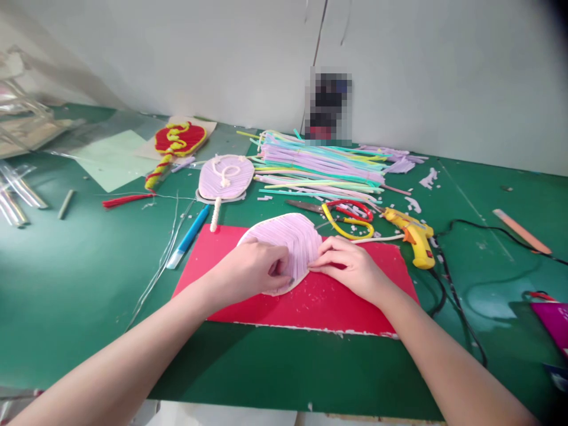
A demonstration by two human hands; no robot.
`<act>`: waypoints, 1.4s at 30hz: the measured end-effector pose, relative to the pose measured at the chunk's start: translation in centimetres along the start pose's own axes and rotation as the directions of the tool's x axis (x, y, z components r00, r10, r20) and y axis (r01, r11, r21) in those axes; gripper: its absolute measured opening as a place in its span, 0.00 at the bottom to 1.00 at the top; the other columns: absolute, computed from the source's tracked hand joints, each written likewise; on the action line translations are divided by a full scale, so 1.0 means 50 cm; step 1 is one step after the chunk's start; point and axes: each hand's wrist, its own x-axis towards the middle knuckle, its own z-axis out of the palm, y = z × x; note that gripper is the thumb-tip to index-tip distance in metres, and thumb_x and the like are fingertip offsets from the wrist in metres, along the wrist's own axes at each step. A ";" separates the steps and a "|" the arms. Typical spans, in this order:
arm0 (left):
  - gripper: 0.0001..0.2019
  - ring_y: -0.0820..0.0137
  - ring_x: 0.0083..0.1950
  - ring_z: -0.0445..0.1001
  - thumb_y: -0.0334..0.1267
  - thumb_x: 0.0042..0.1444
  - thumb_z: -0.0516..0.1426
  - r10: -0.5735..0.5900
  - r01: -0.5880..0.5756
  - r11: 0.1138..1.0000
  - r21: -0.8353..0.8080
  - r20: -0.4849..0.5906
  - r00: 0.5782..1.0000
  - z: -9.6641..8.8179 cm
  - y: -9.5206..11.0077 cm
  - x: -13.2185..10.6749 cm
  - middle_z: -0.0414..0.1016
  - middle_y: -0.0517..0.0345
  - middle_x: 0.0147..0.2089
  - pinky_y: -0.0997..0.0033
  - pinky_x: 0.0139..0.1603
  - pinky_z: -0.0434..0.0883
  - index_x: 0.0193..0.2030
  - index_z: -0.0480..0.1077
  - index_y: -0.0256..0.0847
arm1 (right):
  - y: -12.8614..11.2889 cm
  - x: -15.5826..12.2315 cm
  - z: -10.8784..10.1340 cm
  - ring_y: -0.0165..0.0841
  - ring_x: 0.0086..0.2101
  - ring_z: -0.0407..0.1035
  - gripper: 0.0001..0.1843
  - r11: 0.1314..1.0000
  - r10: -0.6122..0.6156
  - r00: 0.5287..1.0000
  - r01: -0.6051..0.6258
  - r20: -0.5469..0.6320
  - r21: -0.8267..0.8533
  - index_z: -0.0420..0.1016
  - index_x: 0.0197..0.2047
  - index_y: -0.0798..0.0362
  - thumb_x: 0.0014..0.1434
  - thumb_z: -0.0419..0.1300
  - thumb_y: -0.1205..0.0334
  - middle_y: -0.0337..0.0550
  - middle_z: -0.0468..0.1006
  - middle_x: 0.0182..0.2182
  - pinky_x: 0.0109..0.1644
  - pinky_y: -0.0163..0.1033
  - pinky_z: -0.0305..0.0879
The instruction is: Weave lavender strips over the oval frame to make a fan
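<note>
Saw a lilac oval panel (pixel 298 234) at the middle of the frame, lying on a red board (pixel 355 307). Looked closely ridged across the face, with a pale cream rim. Saw the left hand (pixel 257 266) on the panel's lower left, fingers curled in tightly; could not tell if holding anything. Saw the right hand (pixel 350 266) touching the panel's right edge, fingertips narrowly apart from the thumb; could not tell if gripping. Noted scissors (pixel 328 213) just above the right hand and a yellow glue gun (pixel 412 229) further right. Spotted a bundle of pastel stems (pixel 319 163) at upper center, a lilac fan (pixel 231 180) to its left, and a red fan (pixel 195 142) at upper left. Found clear plastic sleeves (pixel 24 192) at the left edge of the frame, contents too blurred to name.
</note>
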 end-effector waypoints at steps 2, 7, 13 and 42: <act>0.09 0.76 0.26 0.58 0.37 0.50 0.55 0.026 -0.025 0.999 0.020 -0.016 1.000 0.001 0.002 -0.002 0.63 0.66 0.22 0.74 0.31 0.55 0.23 0.59 0.40 | 0.001 -0.001 0.000 0.31 0.35 0.69 0.07 1.000 0.004 1.000 -0.004 0.004 -0.001 0.79 0.34 0.50 0.60 0.59 0.64 0.42 0.75 0.32 0.41 0.39 0.68; 0.08 0.76 0.26 0.59 0.37 0.52 0.54 0.054 -0.053 0.998 0.046 -0.006 0.999 0.000 0.002 -0.004 0.66 0.65 0.23 0.73 0.32 0.55 0.25 0.61 0.40 | 0.001 -0.001 0.002 0.31 0.35 0.69 0.07 1.000 0.013 1.000 -0.013 0.006 0.004 0.79 0.35 0.50 0.60 0.59 0.64 0.42 0.75 0.32 0.41 0.39 0.68; 0.08 0.75 0.26 0.61 0.39 0.55 0.53 0.056 -0.054 0.997 0.056 -0.019 0.998 0.007 -0.004 -0.004 0.68 0.65 0.25 0.73 0.34 0.56 0.27 0.64 0.40 | 0.001 0.000 0.003 0.31 0.35 0.69 0.06 1.000 0.015 1.000 -0.015 0.005 0.012 0.79 0.34 0.50 0.59 0.60 0.64 0.42 0.74 0.32 0.41 0.38 0.68; 0.08 0.76 0.26 0.61 0.38 0.56 0.52 0.089 -0.084 0.994 0.074 -0.055 0.995 0.017 -0.006 -0.005 0.68 0.65 0.24 0.72 0.35 0.56 0.27 0.63 0.39 | 0.001 -0.002 0.002 0.31 0.35 0.69 0.07 1.000 0.014 1.000 -0.014 0.003 -0.002 0.79 0.34 0.49 0.60 0.59 0.63 0.42 0.75 0.32 0.41 0.39 0.69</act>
